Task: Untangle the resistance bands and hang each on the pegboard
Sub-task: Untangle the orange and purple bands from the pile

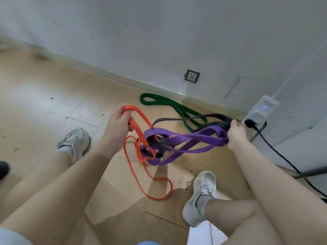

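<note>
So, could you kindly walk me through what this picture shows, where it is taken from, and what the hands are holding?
There is no machine here: a person wears a camera on the head, so the one picture looks down past their own arms and legs to a wooden floor by a white wall. The left hand grips one end of an orange band, whose other loop trails down onto the floor. The right hand grips a purple band and a black band together. All three are knotted up in the air between the hands. A green band lies apart on the floor near the wall, already free. To the right sits a white power strip with a black cable plugged in. No pegboard is in view.
</note>
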Action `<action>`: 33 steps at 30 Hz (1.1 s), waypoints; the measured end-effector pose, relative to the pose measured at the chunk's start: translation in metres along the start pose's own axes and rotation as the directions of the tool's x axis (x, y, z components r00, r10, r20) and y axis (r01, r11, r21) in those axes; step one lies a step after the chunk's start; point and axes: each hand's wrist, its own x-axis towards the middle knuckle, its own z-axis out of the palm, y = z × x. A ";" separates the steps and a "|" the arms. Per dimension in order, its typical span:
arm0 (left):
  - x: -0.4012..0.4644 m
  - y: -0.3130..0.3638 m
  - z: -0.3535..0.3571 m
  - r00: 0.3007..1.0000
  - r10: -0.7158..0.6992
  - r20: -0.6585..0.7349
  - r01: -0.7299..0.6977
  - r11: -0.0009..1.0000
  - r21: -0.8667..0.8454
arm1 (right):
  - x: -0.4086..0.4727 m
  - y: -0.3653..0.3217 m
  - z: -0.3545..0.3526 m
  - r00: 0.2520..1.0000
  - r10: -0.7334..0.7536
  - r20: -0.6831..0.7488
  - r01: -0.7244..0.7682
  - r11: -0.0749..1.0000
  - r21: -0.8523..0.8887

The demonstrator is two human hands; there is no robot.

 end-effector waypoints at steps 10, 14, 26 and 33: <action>-0.002 0.082 0.001 0.899 0.148 0.411 -0.007 0.945 -0.326 | -0.086 0.013 0.064 0.595 -0.400 0.697 0.789 0.457 -0.411; -0.006 0.102 -0.001 0.862 0.184 0.473 0.026 0.914 -0.404 | -0.109 0.024 0.102 0.460 -0.079 0.884 0.846 0.342 -0.410; -0.014 0.075 -0.014 0.892 -0.022 0.451 0.191 0.923 -0.333 | -0.121 0.077 0.137 0.413 -0.148 0.899 0.773 0.579 -0.260; 0.023 0.015 -0.065 0.900 -0.388 -0.199 0.348 0.915 -0.206 | -0.103 0.052 0.126 0.794 -0.069 0.603 0.250 0.943 -0.221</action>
